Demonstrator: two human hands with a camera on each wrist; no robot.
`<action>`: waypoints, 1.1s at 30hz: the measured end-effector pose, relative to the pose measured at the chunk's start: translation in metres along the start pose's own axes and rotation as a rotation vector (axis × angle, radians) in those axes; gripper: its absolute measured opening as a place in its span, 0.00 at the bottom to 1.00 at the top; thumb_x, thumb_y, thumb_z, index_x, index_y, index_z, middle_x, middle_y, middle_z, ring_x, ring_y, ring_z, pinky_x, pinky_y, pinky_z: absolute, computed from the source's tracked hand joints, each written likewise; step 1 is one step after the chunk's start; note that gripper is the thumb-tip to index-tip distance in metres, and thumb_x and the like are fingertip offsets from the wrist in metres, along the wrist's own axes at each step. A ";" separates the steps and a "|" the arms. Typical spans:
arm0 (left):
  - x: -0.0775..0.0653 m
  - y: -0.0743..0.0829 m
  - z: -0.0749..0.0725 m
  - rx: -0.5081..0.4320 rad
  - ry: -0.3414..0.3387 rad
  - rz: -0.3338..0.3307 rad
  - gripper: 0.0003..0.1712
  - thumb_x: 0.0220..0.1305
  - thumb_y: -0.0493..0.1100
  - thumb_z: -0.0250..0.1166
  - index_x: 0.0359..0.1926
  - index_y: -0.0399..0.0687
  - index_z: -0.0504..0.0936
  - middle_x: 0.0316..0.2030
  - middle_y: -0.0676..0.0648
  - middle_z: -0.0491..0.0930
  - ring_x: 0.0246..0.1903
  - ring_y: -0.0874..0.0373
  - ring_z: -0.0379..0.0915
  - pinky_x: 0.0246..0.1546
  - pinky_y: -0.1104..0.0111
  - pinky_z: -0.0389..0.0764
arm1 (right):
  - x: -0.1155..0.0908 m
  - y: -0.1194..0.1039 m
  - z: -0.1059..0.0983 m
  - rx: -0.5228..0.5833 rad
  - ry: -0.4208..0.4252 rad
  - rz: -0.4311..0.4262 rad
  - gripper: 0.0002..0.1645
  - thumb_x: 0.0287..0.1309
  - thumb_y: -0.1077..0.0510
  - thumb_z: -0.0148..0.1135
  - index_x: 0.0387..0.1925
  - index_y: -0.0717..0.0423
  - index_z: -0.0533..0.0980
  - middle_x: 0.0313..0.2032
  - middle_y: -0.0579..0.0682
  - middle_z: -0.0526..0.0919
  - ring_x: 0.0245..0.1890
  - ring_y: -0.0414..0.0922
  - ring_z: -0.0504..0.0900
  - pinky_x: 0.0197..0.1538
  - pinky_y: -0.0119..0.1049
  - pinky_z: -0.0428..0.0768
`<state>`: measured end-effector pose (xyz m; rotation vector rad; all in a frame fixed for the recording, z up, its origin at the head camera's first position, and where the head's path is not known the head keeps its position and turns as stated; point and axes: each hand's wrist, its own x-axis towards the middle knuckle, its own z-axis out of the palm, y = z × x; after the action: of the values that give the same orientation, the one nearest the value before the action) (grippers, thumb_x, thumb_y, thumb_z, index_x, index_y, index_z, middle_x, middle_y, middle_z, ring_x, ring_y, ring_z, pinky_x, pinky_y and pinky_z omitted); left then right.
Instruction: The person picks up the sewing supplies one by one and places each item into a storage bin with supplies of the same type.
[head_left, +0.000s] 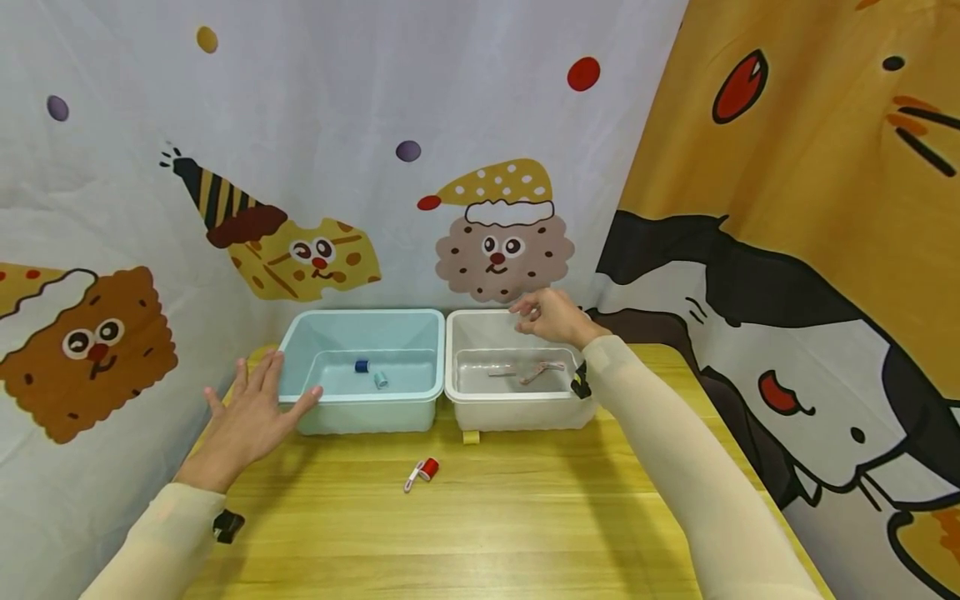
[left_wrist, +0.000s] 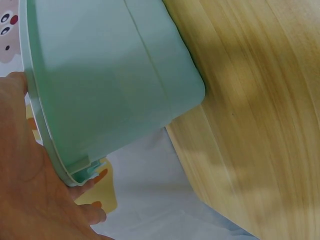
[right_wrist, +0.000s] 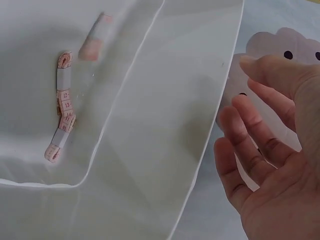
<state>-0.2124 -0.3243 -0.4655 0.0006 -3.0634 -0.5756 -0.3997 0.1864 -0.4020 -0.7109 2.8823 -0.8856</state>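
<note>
My left hand (head_left: 251,417) is at the front left corner of the light blue bin (head_left: 367,415), fingers spread along its rim. A dark blue thread spool (head_left: 362,366) and a light blue spool (head_left: 381,380) lie inside that bin. Over the back right of the white bin (head_left: 525,415) hovers my right hand (head_left: 553,317), fingers loosely bent with nothing between them. Folded pink-and-white tape measures (right_wrist: 65,107) lie on the white bin's floor. On the table in front, a red thread spool (head_left: 429,469) lies against another folded tape measure (head_left: 412,477).
Both bins stand side by side at the back of the wooden table (head_left: 480,533). A small yellow tab (head_left: 471,437) sticks out below the white bin. Printed curtains (head_left: 315,108) hang right behind and to the right of the table.
</note>
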 end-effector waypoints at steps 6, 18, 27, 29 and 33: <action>0.000 0.001 0.000 -0.002 -0.005 -0.002 0.70 0.84 0.85 0.47 0.96 0.37 0.37 0.94 0.24 0.37 0.90 0.13 0.19 0.70 0.03 0.23 | -0.003 0.001 -0.005 0.013 -0.001 -0.003 0.21 0.74 0.58 0.80 0.64 0.58 0.91 0.55 0.57 0.94 0.52 0.55 0.91 0.55 0.49 0.91; -0.001 0.002 0.000 0.002 0.003 0.000 0.69 0.84 0.85 0.47 0.96 0.36 0.38 0.94 0.24 0.39 0.90 0.13 0.20 0.70 0.03 0.25 | -0.021 -0.009 -0.019 0.033 0.026 -0.062 0.23 0.76 0.52 0.80 0.67 0.54 0.91 0.59 0.56 0.94 0.56 0.56 0.93 0.58 0.55 0.93; -0.001 0.002 -0.001 -0.006 0.001 0.002 0.68 0.85 0.83 0.49 0.96 0.36 0.38 0.94 0.24 0.39 0.89 0.13 0.19 0.70 0.03 0.23 | -0.042 -0.017 -0.023 0.037 0.045 -0.129 0.25 0.76 0.47 0.80 0.68 0.50 0.91 0.63 0.59 0.93 0.57 0.56 0.92 0.58 0.57 0.92; -0.001 0.003 -0.002 -0.006 -0.001 0.001 0.68 0.85 0.83 0.49 0.96 0.36 0.38 0.94 0.24 0.39 0.89 0.13 0.19 0.70 0.03 0.23 | -0.047 -0.019 -0.022 0.042 0.047 -0.136 0.24 0.76 0.46 0.80 0.68 0.48 0.91 0.64 0.56 0.94 0.57 0.55 0.91 0.58 0.57 0.91; -0.002 0.003 -0.002 -0.006 -0.004 -0.002 0.69 0.85 0.84 0.48 0.96 0.36 0.38 0.94 0.23 0.39 0.90 0.13 0.19 0.70 0.03 0.24 | -0.060 -0.024 -0.018 0.053 0.055 -0.144 0.24 0.77 0.44 0.79 0.67 0.45 0.91 0.66 0.48 0.93 0.58 0.52 0.91 0.60 0.56 0.91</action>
<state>-0.2106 -0.3221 -0.4629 0.0024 -3.0655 -0.5856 -0.3396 0.2049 -0.3795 -0.9123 2.8721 -1.0088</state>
